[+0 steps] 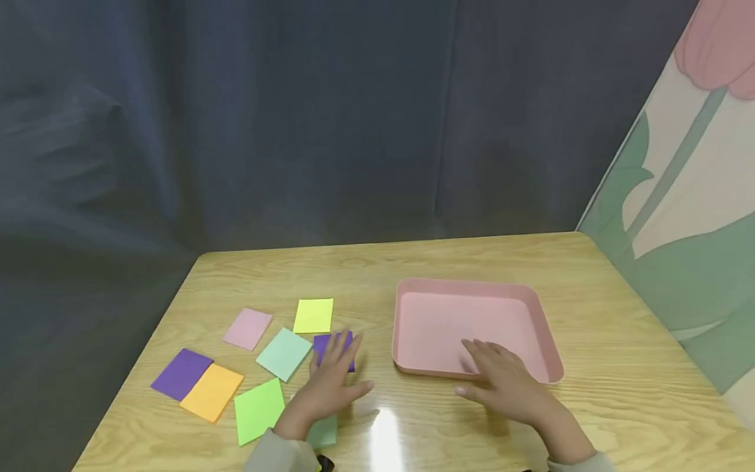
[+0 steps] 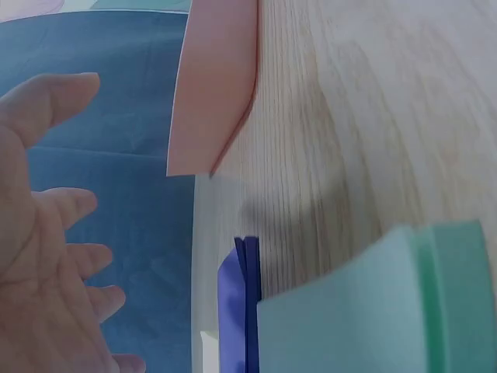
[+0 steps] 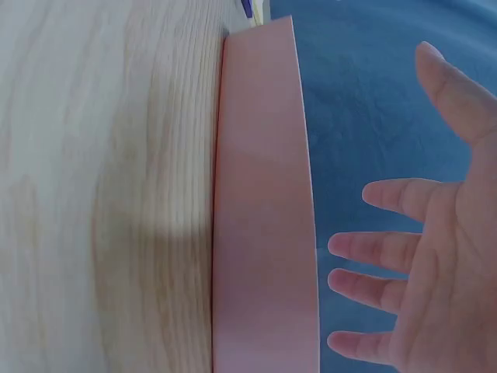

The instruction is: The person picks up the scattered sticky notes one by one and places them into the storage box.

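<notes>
My left hand (image 1: 330, 387) hovers palm down with fingers spread over a small purple square (image 1: 321, 341), partly hidden by the fingers. Under its wrist lies a green square (image 1: 323, 432), half covered by the forearm. In the left wrist view, a mint square (image 2: 342, 318) and a purple square (image 2: 233, 311) show thick, layered edges. A shallow pink tray (image 1: 460, 283) lies to the right. Over its near rim extends my right hand (image 1: 507, 387), fingers apart and nothing held. The right wrist view shows the tray's outer wall (image 3: 264, 202) beside those straight fingers.
Scattered on the left of the wooden table (image 1: 366, 269) are pink (image 1: 248, 329), yellow (image 1: 314, 316), mint (image 1: 284, 354), lime (image 1: 258, 412), orange (image 1: 212, 392) and purple (image 1: 181, 373) squares. Dark cloth (image 1: 330, 131) hangs behind; a floral panel (image 1: 696, 249) stands right.
</notes>
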`<state>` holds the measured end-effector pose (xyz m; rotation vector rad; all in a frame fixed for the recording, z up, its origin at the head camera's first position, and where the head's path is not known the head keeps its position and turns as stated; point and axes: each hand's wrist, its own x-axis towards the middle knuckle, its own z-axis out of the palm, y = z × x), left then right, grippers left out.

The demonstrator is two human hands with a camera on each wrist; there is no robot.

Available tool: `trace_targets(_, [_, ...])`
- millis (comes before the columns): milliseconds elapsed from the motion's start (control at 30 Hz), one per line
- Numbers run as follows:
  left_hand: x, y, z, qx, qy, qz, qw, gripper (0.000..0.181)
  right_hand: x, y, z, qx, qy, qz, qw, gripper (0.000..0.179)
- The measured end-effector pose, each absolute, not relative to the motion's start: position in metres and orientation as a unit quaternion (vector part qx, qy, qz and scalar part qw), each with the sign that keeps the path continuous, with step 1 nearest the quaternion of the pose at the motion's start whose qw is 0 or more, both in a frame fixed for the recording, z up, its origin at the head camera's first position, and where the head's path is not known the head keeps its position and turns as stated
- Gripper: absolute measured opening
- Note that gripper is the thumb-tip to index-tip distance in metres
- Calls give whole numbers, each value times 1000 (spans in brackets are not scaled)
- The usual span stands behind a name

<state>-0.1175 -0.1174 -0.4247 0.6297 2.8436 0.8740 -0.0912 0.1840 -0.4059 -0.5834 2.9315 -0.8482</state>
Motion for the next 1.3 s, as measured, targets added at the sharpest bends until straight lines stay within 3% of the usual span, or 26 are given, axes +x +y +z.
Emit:
trace_targets(933, [-139,-75,-433,239,901,354,82,68,-105,220,-408,-126,958,-256,21,75])
trace_targets(1300, [-146,-61,-434,206,898,376,100,67,-108,238,-415,-100,956,-275,6,69])
